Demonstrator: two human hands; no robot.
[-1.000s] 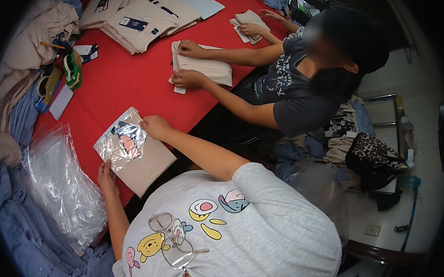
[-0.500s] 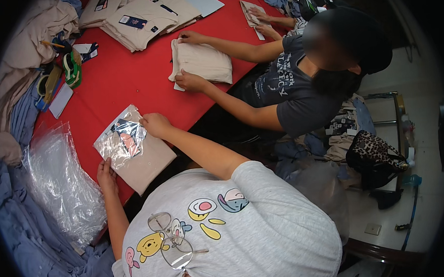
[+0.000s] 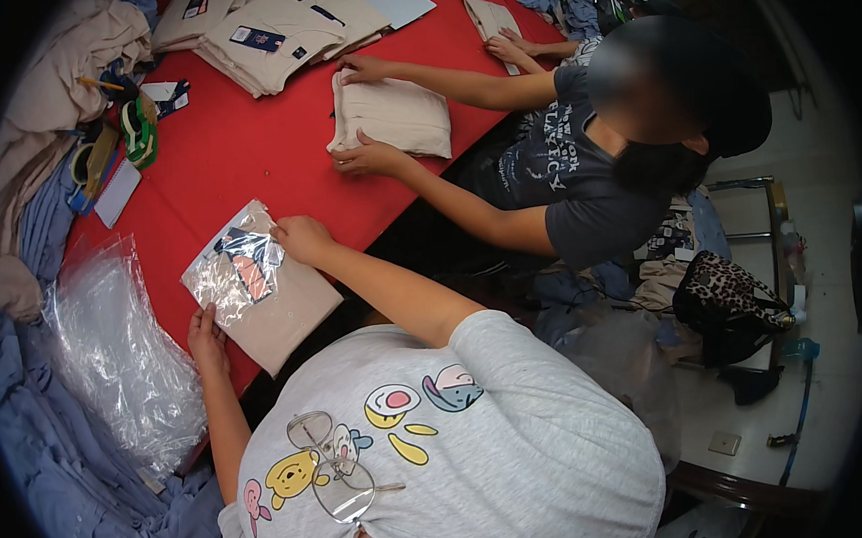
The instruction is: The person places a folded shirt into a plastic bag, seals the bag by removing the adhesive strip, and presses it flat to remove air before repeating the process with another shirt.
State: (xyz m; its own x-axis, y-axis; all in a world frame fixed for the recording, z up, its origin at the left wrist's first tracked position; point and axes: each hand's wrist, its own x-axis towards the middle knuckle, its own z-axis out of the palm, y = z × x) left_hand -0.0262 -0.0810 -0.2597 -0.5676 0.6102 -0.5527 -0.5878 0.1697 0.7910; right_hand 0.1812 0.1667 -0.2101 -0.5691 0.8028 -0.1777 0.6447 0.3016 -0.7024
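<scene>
A folded beige garment (image 3: 277,319) lies at the near edge of the red table, its upper part under shiny clear plastic (image 3: 215,283). A dark and pinkish tag (image 3: 248,267) shows through the film. My left hand (image 3: 208,338) grips the left edge of this bundle, its thumb hidden. On the opposite edge, near the top corner, my right hand (image 3: 303,241) is closed on the plastic and cloth. Left of my left hand sits a stack of clear plastic bags (image 3: 123,364).
Across the red table (image 3: 253,161), a co-worker's hands touch another folded beige garment (image 3: 391,117). Tagged beige garments (image 3: 267,41) are stacked at the back. Tape dispensers (image 3: 139,128) and a notepad (image 3: 117,193) lie left, beside heaped blue cloth (image 3: 75,477).
My hands and the bagged garment stay almost still. The co-worker's near hand has shifted slightly on the other garment, and hands farther back have moved on theirs.
</scene>
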